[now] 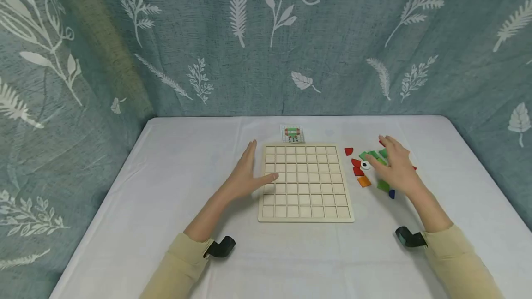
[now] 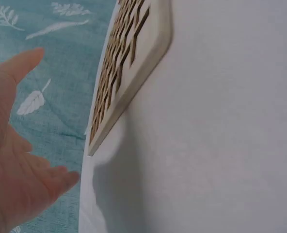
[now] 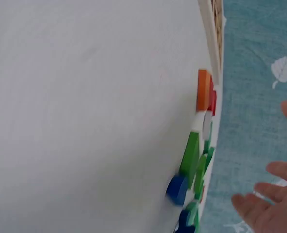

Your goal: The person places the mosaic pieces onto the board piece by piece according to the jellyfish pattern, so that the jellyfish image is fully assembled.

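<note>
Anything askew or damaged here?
Nothing stands out. The grid board lies flat with no visible damage; a picture card sits at its far edge. Loose coloured pieces lie scattered near the right hand, some partly hidden.

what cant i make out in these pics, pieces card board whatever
Coloured pieces: in the head view, the right hand covers part of the group, so no sure count.
Picture card: in the head view, its fine details are too small.
Grid board: cut off by the left wrist view's top edge.
Lowest blue piece: cut off by the right wrist view's bottom edge.
</note>
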A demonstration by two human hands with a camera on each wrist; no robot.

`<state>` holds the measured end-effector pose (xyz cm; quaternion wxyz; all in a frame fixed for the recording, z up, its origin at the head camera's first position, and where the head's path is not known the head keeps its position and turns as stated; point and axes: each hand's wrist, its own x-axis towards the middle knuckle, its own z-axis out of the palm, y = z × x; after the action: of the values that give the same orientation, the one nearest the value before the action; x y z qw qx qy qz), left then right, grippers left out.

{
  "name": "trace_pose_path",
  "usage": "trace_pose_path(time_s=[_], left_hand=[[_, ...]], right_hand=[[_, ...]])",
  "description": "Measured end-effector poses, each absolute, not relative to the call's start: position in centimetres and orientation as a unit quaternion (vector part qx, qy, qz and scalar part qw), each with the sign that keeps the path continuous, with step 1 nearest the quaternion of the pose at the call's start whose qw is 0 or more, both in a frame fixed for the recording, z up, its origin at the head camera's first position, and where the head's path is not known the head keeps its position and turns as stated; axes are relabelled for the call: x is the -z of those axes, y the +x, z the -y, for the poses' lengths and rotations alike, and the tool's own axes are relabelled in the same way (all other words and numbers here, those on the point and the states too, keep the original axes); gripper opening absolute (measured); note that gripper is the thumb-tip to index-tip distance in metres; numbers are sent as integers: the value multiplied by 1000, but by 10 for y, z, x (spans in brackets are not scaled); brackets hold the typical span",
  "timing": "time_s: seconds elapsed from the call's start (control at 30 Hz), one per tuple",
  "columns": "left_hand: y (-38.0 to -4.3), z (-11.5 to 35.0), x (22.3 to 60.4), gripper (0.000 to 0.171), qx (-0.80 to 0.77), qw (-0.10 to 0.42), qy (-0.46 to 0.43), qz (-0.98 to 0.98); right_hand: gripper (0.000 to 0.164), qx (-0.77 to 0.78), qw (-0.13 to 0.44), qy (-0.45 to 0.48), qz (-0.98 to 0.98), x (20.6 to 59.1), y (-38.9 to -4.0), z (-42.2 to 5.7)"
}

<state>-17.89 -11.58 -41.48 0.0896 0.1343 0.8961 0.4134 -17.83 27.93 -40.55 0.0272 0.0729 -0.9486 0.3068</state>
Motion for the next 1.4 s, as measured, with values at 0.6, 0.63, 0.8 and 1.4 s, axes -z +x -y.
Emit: trace_pose_path(time_s=[0.6,0.63,0.8,1.4], left_hand=[[-160,115,431,122,-393,206,178,-878],[-159,115,431,123,-385,209,180,-881],[-157,113,433,126,-366,213,188,-886],[-156,115,437,131,-335,223,218,-889]], right_hand=[[29,-299,-5,142,944,419,-189,-280],[28,-293,-9,146,945,419,-190,-279],[27,-282,-28,160,945,420,-195,-274],[24,-271,-41,170,947,420,-204,-270]])
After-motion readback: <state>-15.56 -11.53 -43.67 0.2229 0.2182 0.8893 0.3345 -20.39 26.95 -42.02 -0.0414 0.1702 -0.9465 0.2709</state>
